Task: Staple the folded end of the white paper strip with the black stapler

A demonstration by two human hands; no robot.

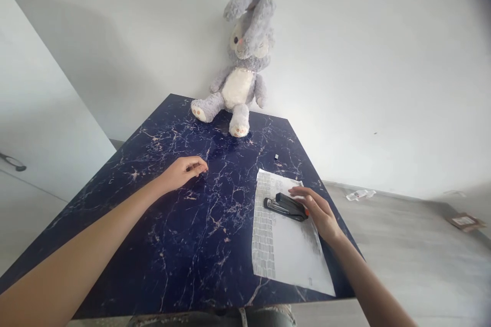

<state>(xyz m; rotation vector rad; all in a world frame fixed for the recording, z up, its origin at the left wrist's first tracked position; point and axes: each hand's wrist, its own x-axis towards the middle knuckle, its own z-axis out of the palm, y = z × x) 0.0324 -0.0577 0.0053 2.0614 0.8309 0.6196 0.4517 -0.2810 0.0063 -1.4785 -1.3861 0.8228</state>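
Observation:
My left hand (186, 171) rests low over the dark blue table, with its fingers curled and the tips close to the thumb. Whatever may be between those fingertips is hidden or too small to make out. On the right, a black stapler (287, 206) with an orange spot at its rear lies on a printed sheet of paper (291, 255). Its top arm is slightly raised at the front. My right hand (317, 212) is beside the stapler's rear end, fingers stretched along its far side, not wrapped round it. Whether they touch it is unclear.
A grey plush rabbit (238, 87) sits at the far table edge, against the white wall. Beyond the paper lies a small pale block (276, 157) on the marbled tabletop (184, 250). Clear plastic packaging (360, 194) and a brown packet (466, 222) lie on the floor.

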